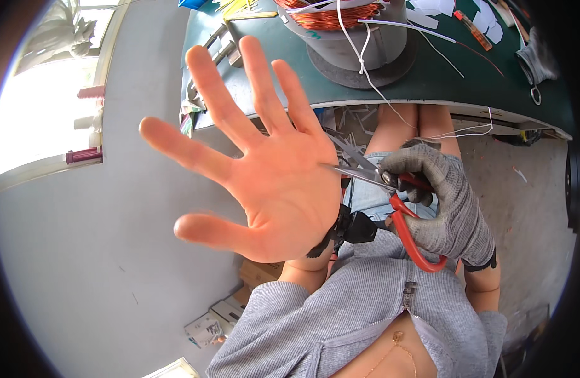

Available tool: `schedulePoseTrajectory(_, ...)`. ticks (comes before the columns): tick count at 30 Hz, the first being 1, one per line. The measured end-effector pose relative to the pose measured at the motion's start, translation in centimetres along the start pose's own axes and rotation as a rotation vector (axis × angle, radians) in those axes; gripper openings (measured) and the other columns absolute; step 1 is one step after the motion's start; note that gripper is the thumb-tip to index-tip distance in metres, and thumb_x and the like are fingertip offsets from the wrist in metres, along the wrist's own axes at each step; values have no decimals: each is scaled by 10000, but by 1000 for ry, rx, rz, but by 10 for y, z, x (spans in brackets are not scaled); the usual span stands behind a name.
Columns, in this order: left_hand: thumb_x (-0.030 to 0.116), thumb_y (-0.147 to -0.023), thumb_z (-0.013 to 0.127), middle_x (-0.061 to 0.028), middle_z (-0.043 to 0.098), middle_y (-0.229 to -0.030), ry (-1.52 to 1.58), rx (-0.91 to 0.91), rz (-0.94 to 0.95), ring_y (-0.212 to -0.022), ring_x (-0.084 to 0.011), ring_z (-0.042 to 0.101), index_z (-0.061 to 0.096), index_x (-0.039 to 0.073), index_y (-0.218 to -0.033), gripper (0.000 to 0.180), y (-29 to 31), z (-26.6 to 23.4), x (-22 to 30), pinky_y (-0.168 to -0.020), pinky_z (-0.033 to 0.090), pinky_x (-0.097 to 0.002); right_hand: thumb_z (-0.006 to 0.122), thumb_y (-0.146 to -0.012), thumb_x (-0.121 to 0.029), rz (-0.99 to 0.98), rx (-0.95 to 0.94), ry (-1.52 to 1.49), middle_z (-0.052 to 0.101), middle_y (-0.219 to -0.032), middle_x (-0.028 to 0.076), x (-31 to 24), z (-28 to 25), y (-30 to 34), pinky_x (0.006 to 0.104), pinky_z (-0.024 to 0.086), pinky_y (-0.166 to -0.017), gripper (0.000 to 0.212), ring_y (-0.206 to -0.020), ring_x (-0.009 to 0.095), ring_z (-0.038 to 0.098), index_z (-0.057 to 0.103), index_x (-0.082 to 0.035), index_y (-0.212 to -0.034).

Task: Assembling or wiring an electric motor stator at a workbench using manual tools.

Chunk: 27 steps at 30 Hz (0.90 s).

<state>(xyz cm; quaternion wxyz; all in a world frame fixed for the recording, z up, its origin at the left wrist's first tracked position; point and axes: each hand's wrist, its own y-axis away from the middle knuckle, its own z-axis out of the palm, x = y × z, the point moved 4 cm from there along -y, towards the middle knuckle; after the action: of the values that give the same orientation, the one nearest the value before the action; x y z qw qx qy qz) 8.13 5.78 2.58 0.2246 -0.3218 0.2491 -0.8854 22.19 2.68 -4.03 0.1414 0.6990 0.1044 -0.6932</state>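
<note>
Left hand [264,170] is bare and thrown wide open, palm up toward the head camera with all five fingers spread, holding nothing at all, and it fills most of the middle of the shot. Right hand [444,201] wears a grey knit glove and is curled tight around the red handles of a pair of scissors [397,208], fingers through the loops. The scissors sit over the person's lap, just right of the open palm, with the metal blades pointing left so the tips run up to the edge of the bare hand; can't tell if they actually touch it. Something small and black [353,228] sits right below the blades, by the left wrist, but it's too hidden to say what it is. Up top there's a dark green worktable [428,79] with a big grey spool wound with copper wire [331,14] sitting on it, and thin white cords [365,50] trail off the spool over the table edge toward the lap. White paper scraps [488,19] are scattered on the far right part of the table. The person has on a grey sweater [359,302], and the floor [88,264] to their left is plain grey.
</note>
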Motion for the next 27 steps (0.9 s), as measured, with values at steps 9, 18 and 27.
schedulePoseTrajectory(9,594,-863,318,-153,25,-1467,-108,-11,193,-1323,-435,-17,283,270,-1371,604,3,1,4,-1085,4,-530,696,-664,-111,-6,-126,-201,521,-952,5,7,8,0,189,428,-675,438,-789,53,511,540,-80,-1072)
schedulePoseTrajectory(18,624,-850,313,-138,0,-1471,-292,-99,461,-1322,-438,-26,182,311,-1396,643,10,8,2,-1014,-36,-647,688,-683,-120,251,-269,-523,527,-949,25,9,21,8,210,443,-722,457,-856,81,530,525,-70,-1107)
schedulePoseTrajectory(27,659,-835,284,-116,-39,-1474,-325,-99,470,-1342,-373,-26,145,329,-1399,668,14,8,0,-992,-43,-673,730,-656,-62,224,-258,-539,530,-911,2,9,20,8,229,424,-730,470,-803,93,507,528,-41,-1079)
